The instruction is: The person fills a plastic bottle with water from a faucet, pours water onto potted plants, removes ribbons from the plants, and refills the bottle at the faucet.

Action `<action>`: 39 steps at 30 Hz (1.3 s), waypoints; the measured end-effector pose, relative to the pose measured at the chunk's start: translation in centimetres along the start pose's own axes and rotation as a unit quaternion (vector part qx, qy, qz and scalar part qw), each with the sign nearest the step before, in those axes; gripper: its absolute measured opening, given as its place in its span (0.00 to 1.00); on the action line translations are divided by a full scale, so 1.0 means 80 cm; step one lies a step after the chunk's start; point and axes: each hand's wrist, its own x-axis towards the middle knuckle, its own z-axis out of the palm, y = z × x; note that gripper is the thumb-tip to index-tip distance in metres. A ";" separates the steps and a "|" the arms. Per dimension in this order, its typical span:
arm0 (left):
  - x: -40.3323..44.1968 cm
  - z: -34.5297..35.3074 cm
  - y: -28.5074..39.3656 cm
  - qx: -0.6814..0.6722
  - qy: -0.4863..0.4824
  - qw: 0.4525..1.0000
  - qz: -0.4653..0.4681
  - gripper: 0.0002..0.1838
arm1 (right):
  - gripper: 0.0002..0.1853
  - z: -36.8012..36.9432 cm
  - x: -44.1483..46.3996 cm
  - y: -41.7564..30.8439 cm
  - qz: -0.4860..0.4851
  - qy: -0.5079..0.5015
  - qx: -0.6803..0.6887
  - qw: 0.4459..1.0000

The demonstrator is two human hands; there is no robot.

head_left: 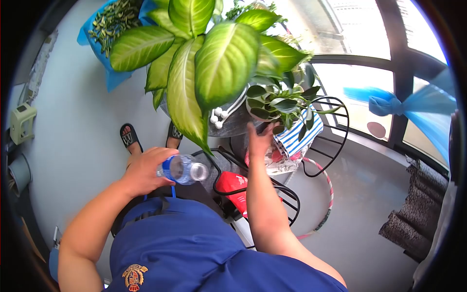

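My left hand (152,168) is wrapped round a clear plastic bottle (183,169) with a blue label; the bottle lies tilted with its open-looking neck toward the right. My right hand (260,141) reaches forward with its fingers apart, just below a small potted plant (282,104) and left of a blue-and-white striped cloth (304,131). Some of its fingertips are near the pot and leaves; whether they touch is unclear. A large plant with broad yellow-green leaves (226,63) rises in front of me over a round table (233,124).
A black metal chair (340,141) stands at the right, with a red bag (233,187) and a floral cloth (279,163) nearby. A hoop (330,194) lies on the floor. Blue bags with leaves (109,53) are at the upper left; windows are at the right.
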 end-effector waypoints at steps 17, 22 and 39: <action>-0.268 -0.099 0.005 -0.093 0.562 0.811 -0.135 0.34 | 0.13 -0.001 -0.093 -0.048 -0.054 -0.473 -0.298 0.828; -0.359 -0.156 -0.045 -0.071 0.607 0.774 -0.166 0.32 | 0.16 0.072 -0.135 -0.179 -0.161 -0.480 -0.343 0.791; -0.530 -0.347 -0.185 -0.200 0.712 0.665 -0.104 0.33 | 0.27 0.393 -0.205 -0.420 -0.274 -0.495 -0.404 0.719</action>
